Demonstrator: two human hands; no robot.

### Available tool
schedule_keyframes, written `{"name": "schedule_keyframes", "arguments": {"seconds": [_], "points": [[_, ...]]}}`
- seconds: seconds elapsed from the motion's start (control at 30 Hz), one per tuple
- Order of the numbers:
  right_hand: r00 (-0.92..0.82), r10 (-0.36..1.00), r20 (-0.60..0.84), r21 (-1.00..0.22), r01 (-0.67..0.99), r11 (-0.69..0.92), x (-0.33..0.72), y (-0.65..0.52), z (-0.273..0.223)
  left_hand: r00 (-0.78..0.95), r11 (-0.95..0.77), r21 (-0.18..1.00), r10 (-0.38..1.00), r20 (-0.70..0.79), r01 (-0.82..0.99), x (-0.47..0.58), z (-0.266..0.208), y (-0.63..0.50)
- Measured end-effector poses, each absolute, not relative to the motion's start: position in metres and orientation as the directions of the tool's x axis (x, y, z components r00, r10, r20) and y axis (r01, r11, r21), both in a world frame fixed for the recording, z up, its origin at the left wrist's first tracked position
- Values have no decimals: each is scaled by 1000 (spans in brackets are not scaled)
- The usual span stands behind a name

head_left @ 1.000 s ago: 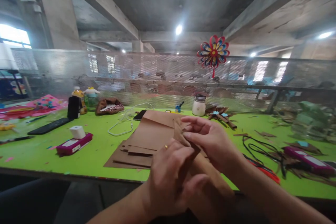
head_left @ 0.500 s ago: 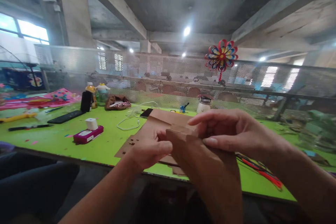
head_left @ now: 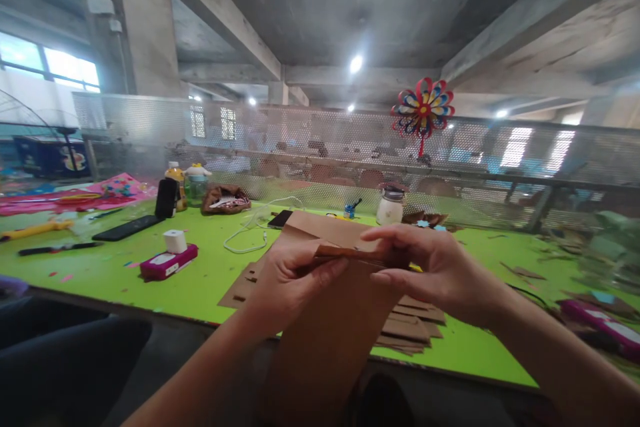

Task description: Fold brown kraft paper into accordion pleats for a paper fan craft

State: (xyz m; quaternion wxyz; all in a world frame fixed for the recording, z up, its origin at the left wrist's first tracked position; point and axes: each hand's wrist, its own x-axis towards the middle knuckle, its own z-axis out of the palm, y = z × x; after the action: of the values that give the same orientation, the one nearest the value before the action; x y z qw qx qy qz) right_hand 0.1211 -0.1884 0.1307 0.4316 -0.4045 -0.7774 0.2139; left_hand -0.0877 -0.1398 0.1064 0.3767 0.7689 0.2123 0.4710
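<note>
A long piece of brown kraft paper (head_left: 330,333) hangs in front of me over the table edge, its top edge folded into a narrow strip. My left hand (head_left: 295,273) pinches the left end of that fold between thumb and fingers. At the right end, my right hand (head_left: 420,263) grips the fold, fingers behind and thumb in front. Beneath the hands lies a stack of brown paper pieces (head_left: 413,328), some with cut slots at the left. The held paper covers much of the stack.
On the green table (head_left: 195,290) to the left are a purple box (head_left: 167,263) with a white charger cube (head_left: 175,241), a black phone (head_left: 166,198) and a white cable (head_left: 243,250). A white jar (head_left: 390,207) stands behind my right hand; another purple box (head_left: 603,327) lies far right.
The brown paper has swung left and now hangs more squarely in front of me. Its top edge has turned level between both hands. More of the stack shows at the right.
</note>
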Motion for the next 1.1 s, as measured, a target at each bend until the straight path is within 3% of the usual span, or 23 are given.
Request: {"name": "schedule_keyframes", "arguments": {"seconds": [0.1, 0.3, 0.5, 0.67, 0.77, 0.9, 0.97, 1.1], "points": [[-271, 831, 487, -686, 470, 555, 128, -171, 113, 526, -540, 840, 699, 484, -55, -81, 97, -123], [-200, 861, 467, -694, 520, 498, 140, -133, 77, 754, -170, 978, 625, 201, -120, -60, 70, -71], [-44, 940, 337, -853, 409, 325, 151, -96, 41, 762, 62, 996, 647, 11, -67, -37, 47, -35], [-59, 975, 215, -901, 373, 222, 165, -86, 31, 769, 163, 985, 637, -55, -64, -28, 39, -25], [-53, 972, 228, -863, 452, 226, 190, -88, 36, 742, 232, 971, 661, -117, -53, -29, 33, -22], [114, 934, 337, -803, 554, 222, 233, -82, 42, 701, 292, 956, 686, -195, -20, -32, 29, -19], [71, 957, 282, -775, 605, 183, 247, -75, 42, 693, 297, 955, 690, -209, -8, -34, 30, -16], [-32, 976, 213, -513, 847, 140, 250, -60, 36, 668, 255, 967, 718, -197, 11, -37, 36, -9]]}}
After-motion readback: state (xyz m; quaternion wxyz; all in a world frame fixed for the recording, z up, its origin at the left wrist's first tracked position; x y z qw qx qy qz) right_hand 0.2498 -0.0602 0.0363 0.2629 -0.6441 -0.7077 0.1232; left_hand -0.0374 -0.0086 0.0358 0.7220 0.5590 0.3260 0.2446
